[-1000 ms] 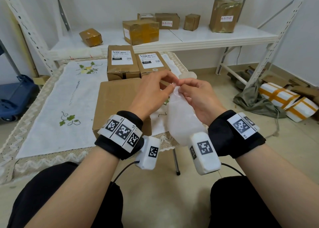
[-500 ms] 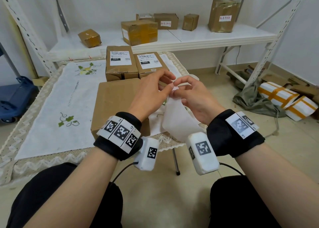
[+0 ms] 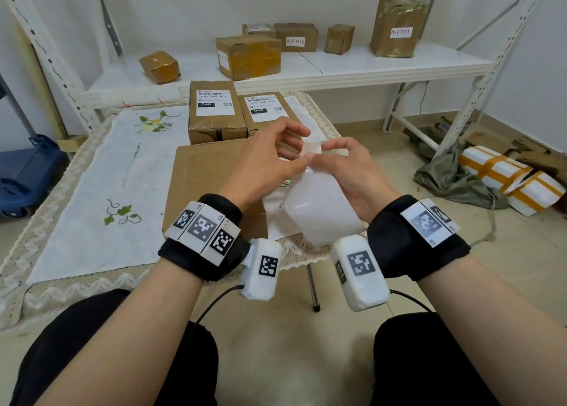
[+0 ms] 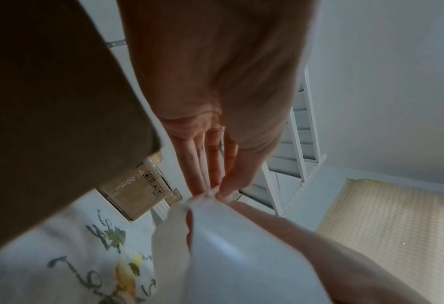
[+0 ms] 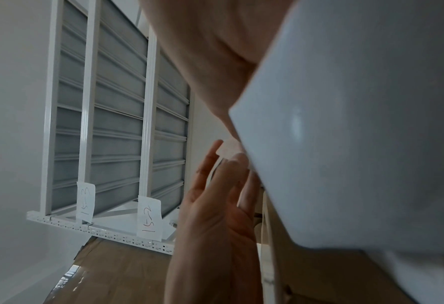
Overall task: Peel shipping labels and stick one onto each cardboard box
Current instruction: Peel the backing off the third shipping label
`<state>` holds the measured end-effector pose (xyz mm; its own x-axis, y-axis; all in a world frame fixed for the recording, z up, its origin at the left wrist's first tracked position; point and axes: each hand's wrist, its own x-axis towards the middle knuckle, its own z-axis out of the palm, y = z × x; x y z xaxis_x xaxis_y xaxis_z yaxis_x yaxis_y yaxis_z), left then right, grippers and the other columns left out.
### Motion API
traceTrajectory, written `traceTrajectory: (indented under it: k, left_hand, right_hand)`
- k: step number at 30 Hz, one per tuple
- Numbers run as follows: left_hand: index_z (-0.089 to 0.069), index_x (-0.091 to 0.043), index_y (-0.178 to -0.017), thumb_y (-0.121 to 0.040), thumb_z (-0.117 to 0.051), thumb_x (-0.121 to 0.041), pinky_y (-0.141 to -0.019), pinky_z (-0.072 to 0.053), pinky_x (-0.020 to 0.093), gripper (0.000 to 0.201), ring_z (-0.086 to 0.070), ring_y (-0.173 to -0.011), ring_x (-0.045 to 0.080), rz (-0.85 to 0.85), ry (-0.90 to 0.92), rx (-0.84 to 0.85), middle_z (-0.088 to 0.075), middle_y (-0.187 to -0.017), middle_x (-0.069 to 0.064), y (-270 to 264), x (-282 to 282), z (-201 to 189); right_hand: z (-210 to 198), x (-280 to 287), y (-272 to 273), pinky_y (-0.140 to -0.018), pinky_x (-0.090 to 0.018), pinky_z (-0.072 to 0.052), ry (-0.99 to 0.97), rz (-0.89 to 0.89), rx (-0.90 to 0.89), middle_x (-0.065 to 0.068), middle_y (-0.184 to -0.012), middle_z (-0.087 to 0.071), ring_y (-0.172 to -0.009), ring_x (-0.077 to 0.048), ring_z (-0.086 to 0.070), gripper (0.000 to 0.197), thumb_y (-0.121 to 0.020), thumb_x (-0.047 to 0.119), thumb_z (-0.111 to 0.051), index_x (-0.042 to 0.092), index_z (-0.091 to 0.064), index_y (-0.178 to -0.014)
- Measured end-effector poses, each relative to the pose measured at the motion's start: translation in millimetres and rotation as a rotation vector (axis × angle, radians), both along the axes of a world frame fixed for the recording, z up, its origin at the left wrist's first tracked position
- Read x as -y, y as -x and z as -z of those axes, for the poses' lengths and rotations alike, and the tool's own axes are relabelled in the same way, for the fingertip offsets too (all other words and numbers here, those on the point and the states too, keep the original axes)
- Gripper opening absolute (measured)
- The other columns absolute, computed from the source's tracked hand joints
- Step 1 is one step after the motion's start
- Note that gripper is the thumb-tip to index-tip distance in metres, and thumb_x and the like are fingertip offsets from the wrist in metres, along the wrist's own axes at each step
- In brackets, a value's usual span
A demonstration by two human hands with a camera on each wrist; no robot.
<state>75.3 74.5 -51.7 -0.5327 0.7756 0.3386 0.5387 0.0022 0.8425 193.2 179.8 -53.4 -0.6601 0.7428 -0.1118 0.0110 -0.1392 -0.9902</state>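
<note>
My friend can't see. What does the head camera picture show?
Two hands, the left hand and right hand, pinch the top corner of a white label sheet above a plain cardboard box. Behind it stand two labelled boxes on a cloth-covered table.

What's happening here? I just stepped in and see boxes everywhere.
A seated person is peeling a shipping label. Both the left hand and the right hand pinch the top corner of a white label sheet, working it apart. In front, on the table, a plain cardboard box has no label yet; two boxes behind it already carry labels.
</note>
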Motion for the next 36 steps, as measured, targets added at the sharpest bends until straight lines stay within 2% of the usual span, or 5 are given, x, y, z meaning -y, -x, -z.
traceTrajectory:
  k: [12, 16, 22, 27, 36]
  left_hand:
    - [-0.072, -0.009, -0.101, -0.078, -0.083, -0.005, -0.064, -0.056, 0.017, 0.026, -0.069, -0.080, 0.014, -0.066, 0.089, -0.057, -0.074, -0.090, 0.008, 0.8, 0.5, 1.7]
    - [-0.072, -0.009, -0.099, -0.077, -0.084, -0.004, -0.070, -0.058, 0.020, 0.025, -0.071, -0.078, 0.013, -0.079, 0.074, -0.062, -0.075, -0.089, 0.008, 0.6, 1.2, 1.6]
    - [-0.073, -0.008, -0.102, -0.080, -0.084, -0.005, -0.070, -0.057, 0.017, 0.025, -0.069, -0.080, 0.011, -0.086, 0.058, -0.035, -0.074, -0.093, 0.007, 2.6, 2.2, -0.9]
    - [-0.073, -0.010, -0.099, -0.079, -0.085, -0.008, -0.072, -0.060, 0.022, 0.024, -0.071, -0.082, 0.013, -0.094, 0.059, -0.063, -0.075, -0.091, 0.004, -0.6, 2.4, -0.4]
    - [-0.072, -0.007, -0.097, -0.078, -0.083, -0.004, -0.071, -0.058, 0.021, 0.022, -0.070, -0.077, 0.010, -0.079, 0.040, -0.036, -0.075, -0.089, 0.006, -4.0, 2.5, -2.3]
  right_hand:
    - [1.5, 1.6, 6.7, -0.066, -0.036, -0.056, 0.007, 0.014, -0.036, -0.027, -0.109, -0.068, -0.073, -0.027, -0.066, 0.033, -0.087, -0.003, -0.070, 0.010, -0.059, -0.115]
    - [1.6, 2.3, 6.6, -0.063, -0.032, -0.056, -0.017, -0.014, -0.020, -0.017, -0.102, -0.067, -0.074, -0.025, -0.066, 0.029, -0.088, -0.004, -0.069, 0.014, -0.058, -0.108]
    - [0.4, 3.7, 5.2, -0.066, -0.036, -0.058, -0.039, -0.043, 0.015, -0.026, -0.113, -0.071, -0.078, -0.029, -0.069, 0.041, -0.085, -0.006, -0.071, 0.007, -0.057, -0.121]
    - [0.9, 3.2, 4.9, -0.080, -0.048, -0.059, -0.055, -0.027, 0.031, -0.026, -0.115, -0.071, -0.083, -0.031, -0.069, 0.041, -0.085, -0.006, -0.069, 0.003, -0.058, -0.123]
    - [3.0, -1.4, 5.3, -0.069, -0.031, -0.059, -0.085, -0.050, 0.049, -0.012, -0.101, -0.068, -0.076, -0.019, -0.066, 0.032, -0.090, -0.006, -0.061, -0.001, -0.061, -0.122]
